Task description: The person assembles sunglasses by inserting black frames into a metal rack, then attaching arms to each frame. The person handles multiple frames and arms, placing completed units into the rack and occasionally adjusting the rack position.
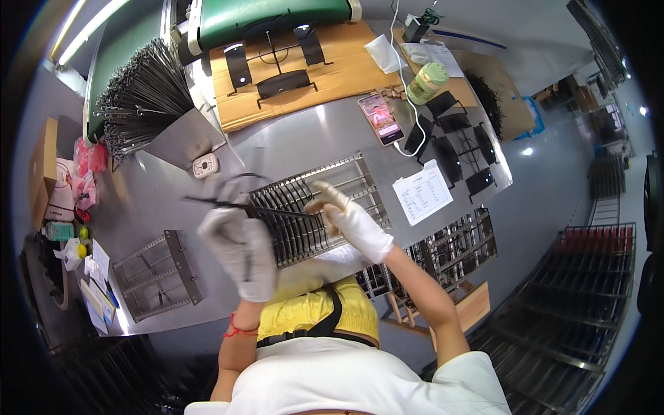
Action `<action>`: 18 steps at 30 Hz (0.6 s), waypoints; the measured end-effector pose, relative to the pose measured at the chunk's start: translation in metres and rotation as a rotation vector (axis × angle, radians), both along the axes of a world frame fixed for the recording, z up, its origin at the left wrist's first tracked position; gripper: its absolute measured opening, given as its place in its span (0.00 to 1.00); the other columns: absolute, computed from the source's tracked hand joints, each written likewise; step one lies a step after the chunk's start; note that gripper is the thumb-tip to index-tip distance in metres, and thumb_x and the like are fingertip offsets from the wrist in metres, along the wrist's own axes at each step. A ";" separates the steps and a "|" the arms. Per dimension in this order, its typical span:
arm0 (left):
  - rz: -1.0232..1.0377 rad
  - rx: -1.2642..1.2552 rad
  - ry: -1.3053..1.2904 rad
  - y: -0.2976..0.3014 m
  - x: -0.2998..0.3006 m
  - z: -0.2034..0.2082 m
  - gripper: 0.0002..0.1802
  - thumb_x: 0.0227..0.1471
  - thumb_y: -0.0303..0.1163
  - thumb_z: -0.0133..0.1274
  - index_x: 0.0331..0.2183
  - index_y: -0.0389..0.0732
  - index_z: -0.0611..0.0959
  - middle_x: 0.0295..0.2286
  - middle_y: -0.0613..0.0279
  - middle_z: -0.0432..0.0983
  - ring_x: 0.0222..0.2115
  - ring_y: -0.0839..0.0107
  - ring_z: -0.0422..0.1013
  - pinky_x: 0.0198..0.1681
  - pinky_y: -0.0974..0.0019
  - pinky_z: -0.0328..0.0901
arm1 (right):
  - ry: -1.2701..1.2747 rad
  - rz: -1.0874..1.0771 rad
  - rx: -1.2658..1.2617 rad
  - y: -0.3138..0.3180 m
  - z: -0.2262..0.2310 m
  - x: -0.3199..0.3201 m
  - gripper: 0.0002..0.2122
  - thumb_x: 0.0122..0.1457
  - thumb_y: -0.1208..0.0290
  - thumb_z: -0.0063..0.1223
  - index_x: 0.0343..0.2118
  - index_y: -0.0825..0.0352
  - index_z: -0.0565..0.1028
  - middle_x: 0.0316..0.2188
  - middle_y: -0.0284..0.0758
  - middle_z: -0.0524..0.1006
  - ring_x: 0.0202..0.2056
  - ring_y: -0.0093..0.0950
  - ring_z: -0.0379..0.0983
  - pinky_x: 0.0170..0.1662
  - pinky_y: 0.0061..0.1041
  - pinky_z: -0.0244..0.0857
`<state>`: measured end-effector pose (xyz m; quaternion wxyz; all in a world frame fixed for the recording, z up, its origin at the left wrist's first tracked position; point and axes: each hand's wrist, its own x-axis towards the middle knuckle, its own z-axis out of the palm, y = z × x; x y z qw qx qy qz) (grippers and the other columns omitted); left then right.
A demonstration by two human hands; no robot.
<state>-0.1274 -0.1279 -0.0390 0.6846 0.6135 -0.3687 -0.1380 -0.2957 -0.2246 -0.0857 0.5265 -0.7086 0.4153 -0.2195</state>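
Observation:
White gloves cover both hands. My left hand (242, 252), smeared by motion, grips a thin black wire part (266, 209) with a blurred ring at its far side. The part is held above a metal slotted rack (360, 162). At the other end of its rod, the curled fingers of my right hand (353, 225) close around the tip. Below the hands, a row of black wire parts (301, 238) stands side by side in the rack's slots. The rack's right portion shows bare bars.
A bundle of black rods (149, 97) fills a metal holder at the back left. Black plates lie on cardboard (332, 62). A phone (380, 119), green jar (427, 83) and paper sheet (423, 194) sit to the right. Another rack (155, 273) lies at left.

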 end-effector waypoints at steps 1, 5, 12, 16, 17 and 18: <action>-0.109 0.016 -0.003 -0.004 -0.012 -0.016 0.19 0.53 0.24 0.55 0.44 0.45 0.66 0.60 0.46 0.60 0.58 0.57 0.65 0.54 0.62 0.63 | -0.093 0.070 0.425 0.001 0.021 -0.003 0.21 0.65 0.60 0.52 0.56 0.68 0.70 0.26 0.35 0.77 0.21 0.27 0.74 0.25 0.26 0.68; -0.521 -0.067 -0.092 -0.024 -0.030 -0.035 0.42 0.44 0.24 0.67 0.57 0.45 0.62 0.64 0.43 0.51 0.63 0.49 0.57 0.53 0.59 0.66 | -0.117 -0.096 0.402 -0.030 0.067 -0.054 0.16 0.69 0.63 0.46 0.54 0.67 0.70 0.19 0.23 0.69 0.17 0.13 0.63 0.21 0.13 0.58; -0.340 0.197 -0.010 -0.019 -0.006 -0.037 0.54 0.42 0.17 0.59 0.66 0.44 0.49 0.65 0.48 0.50 0.53 0.57 0.69 0.51 0.56 0.68 | -1.087 -0.557 0.723 -0.290 0.113 -0.252 0.31 0.67 0.53 0.47 0.64 0.72 0.57 0.40 0.33 0.74 0.27 0.19 0.70 0.31 0.15 0.67; -0.267 0.236 0.024 -0.025 -0.007 -0.033 0.53 0.43 0.13 0.53 0.66 0.43 0.46 0.62 0.45 0.55 0.51 0.57 0.70 0.50 0.57 0.70 | -0.437 -0.374 0.322 -0.346 0.047 -0.092 0.24 0.67 0.55 0.48 0.58 0.67 0.67 0.49 0.37 0.75 0.45 0.24 0.73 0.44 0.20 0.71; -0.248 0.257 0.047 -0.024 -0.006 -0.032 0.53 0.44 0.12 0.52 0.66 0.43 0.46 0.62 0.43 0.56 0.51 0.57 0.70 0.51 0.57 0.70 | -0.242 -0.359 0.208 -0.361 0.022 -0.045 0.23 0.65 0.57 0.53 0.58 0.65 0.69 0.48 0.36 0.76 0.48 0.25 0.73 0.49 0.24 0.68; -0.215 0.280 0.074 -0.024 -0.003 -0.027 0.52 0.45 0.13 0.51 0.66 0.45 0.46 0.61 0.42 0.56 0.50 0.58 0.70 0.51 0.57 0.70 | -0.146 -0.227 -0.042 -0.375 -0.011 -0.008 0.27 0.62 0.58 0.57 0.61 0.65 0.66 0.51 0.39 0.75 0.50 0.29 0.72 0.54 0.30 0.65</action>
